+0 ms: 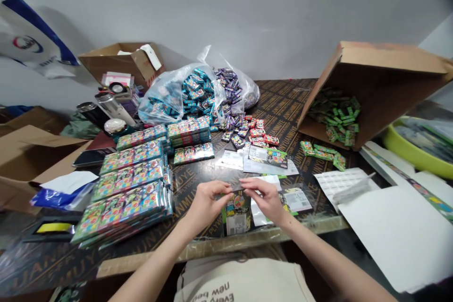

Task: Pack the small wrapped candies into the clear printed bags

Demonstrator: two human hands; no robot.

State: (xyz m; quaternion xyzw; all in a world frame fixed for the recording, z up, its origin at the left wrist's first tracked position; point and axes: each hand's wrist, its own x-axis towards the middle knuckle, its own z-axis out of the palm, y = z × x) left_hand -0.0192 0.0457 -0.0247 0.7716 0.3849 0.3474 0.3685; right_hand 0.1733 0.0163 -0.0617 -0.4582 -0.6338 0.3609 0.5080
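Fingers and thumb of my left hand (212, 198) are pinched together at the upper left of a black-and-green printed plastic packet (238, 210). On its upper right side, my right hand (264, 198) is pinched in the same way. The clear upper edge of the packet stretches between my fingertips, and its lower end, with a pale label panel, hangs near the table's front edge. More flat printed packets, such as one (297, 199) to the right of my right hand, lie close by. Beyond my hands is another flat packet (268, 155) with a white panel.
Stacks of wrapped multi-box packs (132, 172) stand at left. Behind lie clear bags of small blue boxes (198, 87) and purple boxes (228, 86), beside loose red boxes (257, 133). A tilted carton (385, 89) holds green boxes at right, near white sheets (399, 240) and a yellow-green basin (417, 146).
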